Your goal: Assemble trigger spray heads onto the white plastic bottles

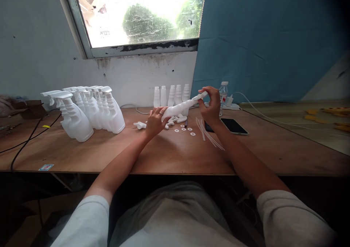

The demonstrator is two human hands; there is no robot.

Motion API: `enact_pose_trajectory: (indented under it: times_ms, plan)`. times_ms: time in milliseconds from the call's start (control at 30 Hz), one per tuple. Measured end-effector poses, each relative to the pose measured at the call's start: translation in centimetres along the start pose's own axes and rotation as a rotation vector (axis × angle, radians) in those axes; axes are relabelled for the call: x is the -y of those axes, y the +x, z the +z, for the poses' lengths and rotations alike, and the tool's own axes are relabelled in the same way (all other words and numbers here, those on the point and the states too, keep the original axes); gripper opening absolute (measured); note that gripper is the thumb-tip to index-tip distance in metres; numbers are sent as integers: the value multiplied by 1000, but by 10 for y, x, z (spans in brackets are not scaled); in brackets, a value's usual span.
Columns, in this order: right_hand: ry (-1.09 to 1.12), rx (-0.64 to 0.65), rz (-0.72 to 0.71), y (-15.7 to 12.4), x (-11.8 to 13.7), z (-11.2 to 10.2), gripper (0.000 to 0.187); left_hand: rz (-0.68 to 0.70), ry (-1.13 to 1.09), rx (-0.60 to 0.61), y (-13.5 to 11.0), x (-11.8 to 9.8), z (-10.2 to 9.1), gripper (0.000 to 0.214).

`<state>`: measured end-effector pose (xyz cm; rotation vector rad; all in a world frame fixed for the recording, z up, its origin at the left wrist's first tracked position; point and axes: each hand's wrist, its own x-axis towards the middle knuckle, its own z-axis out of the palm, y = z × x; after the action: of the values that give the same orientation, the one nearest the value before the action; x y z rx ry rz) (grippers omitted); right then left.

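Note:
A white spray bottle (pixel 180 108) is held tilted above the table, its base toward the left and its neck up to the right. My left hand (pixel 155 122) is wrapped round the base end. At the neck, the fingers of my right hand (pixel 210 106) close on a white trigger sprayer head (pixel 200 95); whether it is screwed on I cannot tell. Below the bottle lie several loose white sprayer heads (pixel 175 121), partly hidden by my left hand. Several white washers (pixel 193 134) are scattered nearer me, with thin white tubes (pixel 210 137) beside my right forearm.
Finished-looking spray bottles (pixel 79 119) with heads stand grouped at the left. Several headless bottles (pixel 171 95) line the wall. A phone (pixel 234 126), a clear water bottle (pixel 223 90) and a charger (pixel 229 100) with cable are on the right. Black cables (pixel 27 141) cross the left end.

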<state>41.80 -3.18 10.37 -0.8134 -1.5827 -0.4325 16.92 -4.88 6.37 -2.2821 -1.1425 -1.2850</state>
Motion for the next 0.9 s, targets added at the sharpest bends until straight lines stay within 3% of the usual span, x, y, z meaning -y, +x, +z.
enact_pose_trajectory:
  times_ms: [200, 367, 433, 500, 600, 700, 800, 900]
  plan:
    - [73, -29, -32, 3, 5, -4, 65, -134, -341, -15, -3, -7, 11, 40]
    - [133, -21, -8, 3, 1, -2, 49, -233, -529, -28, -4, -13, 13, 37]
    - [278, -40, 54, 3, -2, 2, 49, -278, -576, -23, -5, -16, 12, 38]
    - [538, -28, 209, 4, -5, 7, 57, -328, -647, -12, -5, -17, 13, 39]
    - [872, 118, 425, 5, -4, 11, 56, -382, -810, 52, -8, -18, 20, 42]
    - [1012, 245, 496, 4, 7, 9, 49, -421, -992, 145, -14, -20, 30, 47]
    - [1155, 283, 566, 4, 23, 6, 45, -426, -1106, 211, -17, -23, 33, 50]
    - [1214, 255, 598, 4, 38, 11, 40, -327, -1056, 157, -10, -31, 20, 50]
